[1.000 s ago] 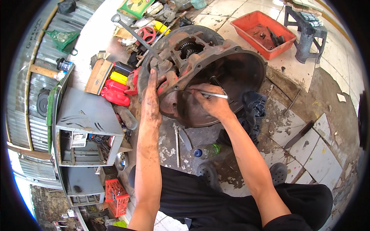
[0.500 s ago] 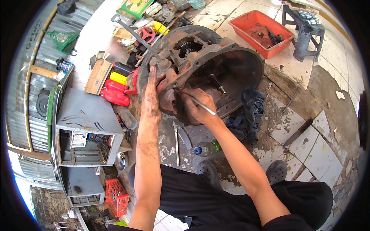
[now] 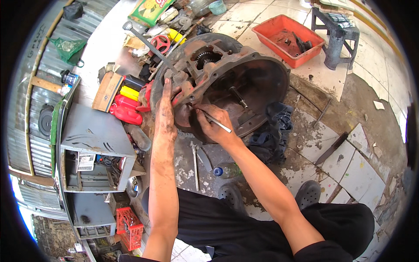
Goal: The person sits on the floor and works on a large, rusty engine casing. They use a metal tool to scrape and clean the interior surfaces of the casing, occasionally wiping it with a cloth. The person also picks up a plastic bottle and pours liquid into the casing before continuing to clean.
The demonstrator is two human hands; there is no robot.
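Observation:
A rusty, greasy gearbox casing (image 3: 205,85) with a wide round bell housing lies in front of me, and a tyre (image 3: 230,39) shows beneath and behind it. A splined shaft (image 3: 238,97) sticks out inside the bell. My left hand (image 3: 166,115) rests against the casing's left side with a finger stretched out along it; its other fingers are partly hidden. My right hand (image 3: 216,124) is closed round a slim metal rod (image 3: 221,125), its free end pointing down to the right. The rod's far end is by the housing's near edge, hidden by my fingers.
Dark cloth (image 3: 275,129) lies beside the bell. A bottle (image 3: 227,170), a long-handled metal tool (image 3: 195,168) and a knife-like blade (image 3: 332,148) lie on the floor. A red tray (image 3: 262,32) with parts and a plastic stool (image 3: 334,37) stand far right; a grey cabinet (image 3: 96,131) stands left.
The whole scene sits slightly farther left in the picture. My right hand stays at the housing's near edge with the rod; my left hand keeps its place on the casing.

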